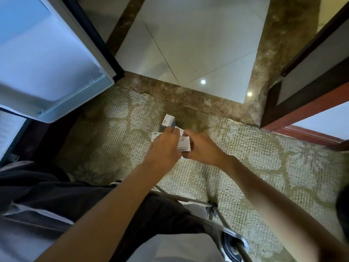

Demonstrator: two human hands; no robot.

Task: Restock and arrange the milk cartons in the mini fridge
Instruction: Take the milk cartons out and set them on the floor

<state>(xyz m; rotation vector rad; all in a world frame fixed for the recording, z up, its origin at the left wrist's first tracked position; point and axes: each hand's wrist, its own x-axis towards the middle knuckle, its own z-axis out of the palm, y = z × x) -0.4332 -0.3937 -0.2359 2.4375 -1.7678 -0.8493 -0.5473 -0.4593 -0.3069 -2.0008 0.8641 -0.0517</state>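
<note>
The left hand (163,148) hides most of one carton (155,135); its print is illegible.

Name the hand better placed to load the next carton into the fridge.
Likely left: the left hand touches the floor cartons nearer the open fridge door; the right hand, gripping a carton, would cross over.

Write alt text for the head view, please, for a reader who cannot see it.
Two hands meet over a patterned carpet: the right hand grips a small white carton, with the left hand close against it. A second carton stands just beyond, and the open fridge door is at the upper left.
</note>
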